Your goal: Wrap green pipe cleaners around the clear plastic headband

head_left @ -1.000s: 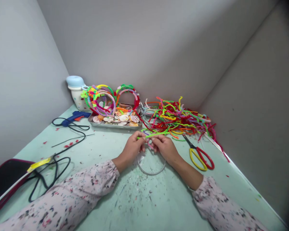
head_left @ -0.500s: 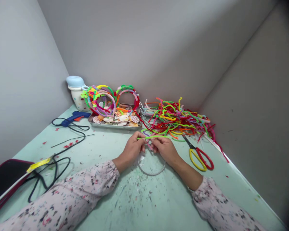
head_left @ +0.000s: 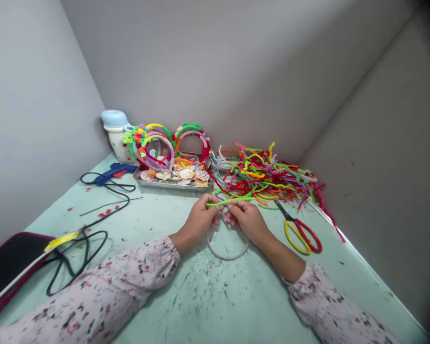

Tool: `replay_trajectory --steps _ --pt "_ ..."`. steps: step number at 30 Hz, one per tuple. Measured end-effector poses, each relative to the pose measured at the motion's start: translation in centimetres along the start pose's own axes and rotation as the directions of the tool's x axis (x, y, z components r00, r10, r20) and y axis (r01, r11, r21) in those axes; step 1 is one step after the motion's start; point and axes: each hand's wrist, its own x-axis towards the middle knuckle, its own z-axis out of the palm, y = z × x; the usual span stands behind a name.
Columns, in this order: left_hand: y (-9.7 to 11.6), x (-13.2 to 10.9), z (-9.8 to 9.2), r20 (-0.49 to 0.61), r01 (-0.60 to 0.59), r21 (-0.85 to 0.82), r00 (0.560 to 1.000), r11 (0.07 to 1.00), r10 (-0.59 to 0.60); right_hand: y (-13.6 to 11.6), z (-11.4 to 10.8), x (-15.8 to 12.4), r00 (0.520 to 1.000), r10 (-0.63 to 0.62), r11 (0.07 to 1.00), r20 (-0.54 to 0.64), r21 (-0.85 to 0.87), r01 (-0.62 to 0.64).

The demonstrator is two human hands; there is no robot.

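Note:
Close together over the table's middle, my hands are both closed around the upper part of a thin grey headband (head_left: 229,258). Pink and purple fuzzy wrapping shows on the band between the fingers. A bright green pipe cleaner (head_left: 220,202) runs across the band. My left hand (head_left: 200,217) pinches its left end against the band. My right hand (head_left: 250,220) grips the band's other side, fingertips touching the pipe cleaner; its exact hold is partly hidden. The band's bare curve hangs below my hands, towards me.
Behind my hands, a metal tray (head_left: 172,186) holds shells and wrapped headbands (head_left: 157,167). A pipe cleaner pile (head_left: 268,174) lies right of it, with scissors (head_left: 301,234) in front. At left are a blue glue gun (head_left: 111,173), black cord, a cup (head_left: 118,138) and a dark tablet-like object (head_left: 14,258).
The green pipe cleaner's right end has tilted up and away from me. My hands stay on the headband, barely moved. The whole view has shifted slightly.

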Motion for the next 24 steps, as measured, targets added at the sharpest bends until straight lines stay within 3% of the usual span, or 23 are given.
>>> replay_trajectory --steps 12,24 --pt "-0.23 0.05 0.01 -0.009 0.027 -0.028 1.000 0.999 -0.027 -0.21 0.06 -0.04 1.000 -0.020 0.999 -0.008 -0.040 0.020" --pt "-0.36 0.03 0.09 -0.022 0.003 0.084 1.000 0.996 -0.001 -0.17 0.04 -0.04 1.000 -0.002 1.000 -0.014 0.000 0.002"
